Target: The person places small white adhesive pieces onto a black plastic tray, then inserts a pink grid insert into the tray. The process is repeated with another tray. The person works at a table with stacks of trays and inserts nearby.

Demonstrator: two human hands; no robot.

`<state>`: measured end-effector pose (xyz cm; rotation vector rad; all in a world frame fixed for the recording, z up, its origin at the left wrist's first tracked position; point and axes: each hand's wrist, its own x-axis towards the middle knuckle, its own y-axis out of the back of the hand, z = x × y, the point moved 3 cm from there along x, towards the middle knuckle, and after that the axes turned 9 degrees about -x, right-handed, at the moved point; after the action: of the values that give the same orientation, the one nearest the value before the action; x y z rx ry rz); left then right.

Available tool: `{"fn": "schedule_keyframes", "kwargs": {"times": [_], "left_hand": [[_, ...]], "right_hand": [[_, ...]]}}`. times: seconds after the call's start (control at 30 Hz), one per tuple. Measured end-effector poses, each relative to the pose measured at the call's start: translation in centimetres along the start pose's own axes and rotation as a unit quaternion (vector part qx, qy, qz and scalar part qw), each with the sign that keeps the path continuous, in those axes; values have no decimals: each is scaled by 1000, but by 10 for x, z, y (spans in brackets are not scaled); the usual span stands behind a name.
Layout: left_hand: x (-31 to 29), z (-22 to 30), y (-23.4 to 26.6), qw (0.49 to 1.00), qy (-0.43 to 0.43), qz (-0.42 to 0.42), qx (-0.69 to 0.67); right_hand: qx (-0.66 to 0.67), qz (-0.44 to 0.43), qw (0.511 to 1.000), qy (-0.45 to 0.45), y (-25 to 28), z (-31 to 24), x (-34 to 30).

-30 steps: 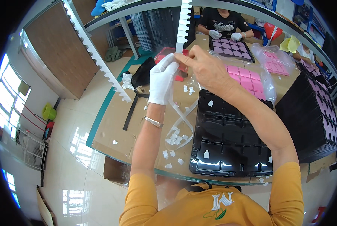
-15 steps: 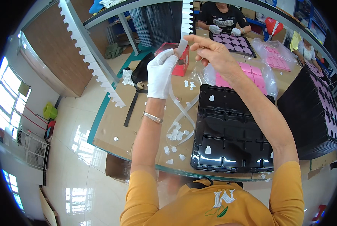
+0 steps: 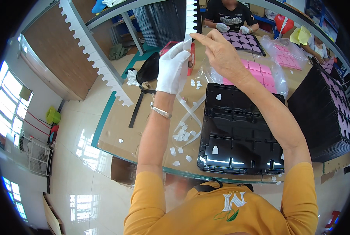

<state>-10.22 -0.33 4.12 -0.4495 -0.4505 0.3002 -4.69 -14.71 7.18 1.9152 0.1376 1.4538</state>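
Observation:
My left hand (image 3: 172, 69), in a white glove, is raised above the table and closed on a white tape strip (image 3: 188, 43). A long loop of the strip (image 3: 191, 114) hangs below it onto the cardboard. My bare right hand (image 3: 225, 55) is beside it, its index finger stretched out and its tip at the strip's upper end. The other fingers are partly bent, with nothing visible in them. Directly behind the fingertip stands an upright post (image 3: 191, 17) lined with white tabs. Below my right forearm lies a black plastic tray (image 3: 241, 133) with a few white tabs on it.
Loose white tabs (image 3: 181, 135) lie left of the tray. A red box (image 3: 192, 58) and black bag (image 3: 148, 70) stand behind my left hand. Pink pads (image 3: 257, 74) lie beyond the tray; stacked black trays (image 3: 319, 117) rise at right. A gloved co-worker (image 3: 231, 17) sits opposite.
My left hand has shifted slightly right and tilted toward the post. My right hand has moved slightly up and right, its index finger staying at the strip's end.

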Motion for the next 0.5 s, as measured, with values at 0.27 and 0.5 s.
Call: {"fn": "schedule_keyframes", "kwargs": {"times": [0.27,0.5], "left_hand": [[-1,0,1,1000,-27,-10,-9],[0,2,9,998,-51,16,44]], "right_hand": [[-94,11,993,77,-4,-19,-2],[305,-166,928,-135,-16,9,11]]}}
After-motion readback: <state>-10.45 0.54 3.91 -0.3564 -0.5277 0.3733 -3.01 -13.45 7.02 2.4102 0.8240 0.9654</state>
